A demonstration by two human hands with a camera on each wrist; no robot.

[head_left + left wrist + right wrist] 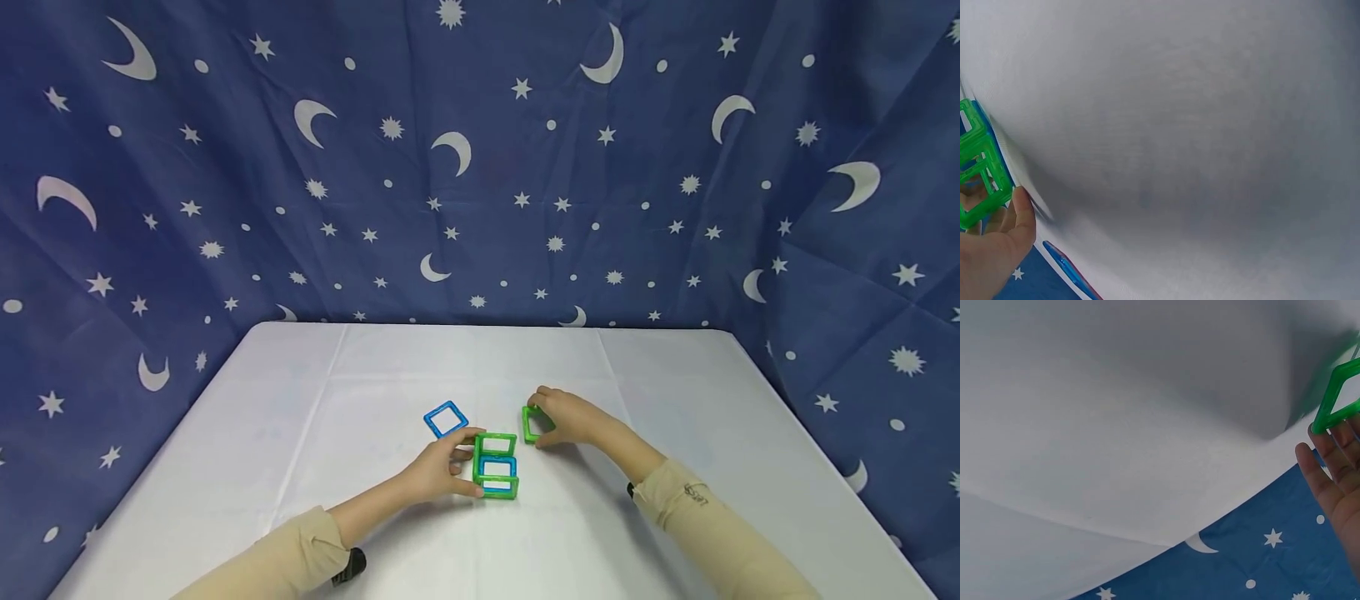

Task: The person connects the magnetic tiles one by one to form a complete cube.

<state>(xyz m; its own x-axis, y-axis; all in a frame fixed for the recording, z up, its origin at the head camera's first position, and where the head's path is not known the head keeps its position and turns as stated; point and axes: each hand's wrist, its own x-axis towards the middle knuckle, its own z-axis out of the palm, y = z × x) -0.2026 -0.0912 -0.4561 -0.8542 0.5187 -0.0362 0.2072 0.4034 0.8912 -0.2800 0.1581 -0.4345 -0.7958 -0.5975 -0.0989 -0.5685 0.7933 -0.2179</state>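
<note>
My left hand [438,469] grips the left side of a small open box of magnetic tiles, its thumb at the near corner and fingers behind. Green square frames [501,479] stand upright as its walls, and a blue square frame [497,458] lies between them. In the left wrist view, that hand [997,256] and part of the box [997,199] show at the left edge. To the right of the box, my right hand [573,418] pinches a single green square tile [527,425] between thumb and fingers. The right wrist view shows this tile [1329,397] tilted at the fingertips.
A loose blue square tile [432,426] lies on the table just behind my left hand. White cloth covers the table [375,358]. A dark blue curtain [495,158] with moons and stars hangs behind and along both sides.
</note>
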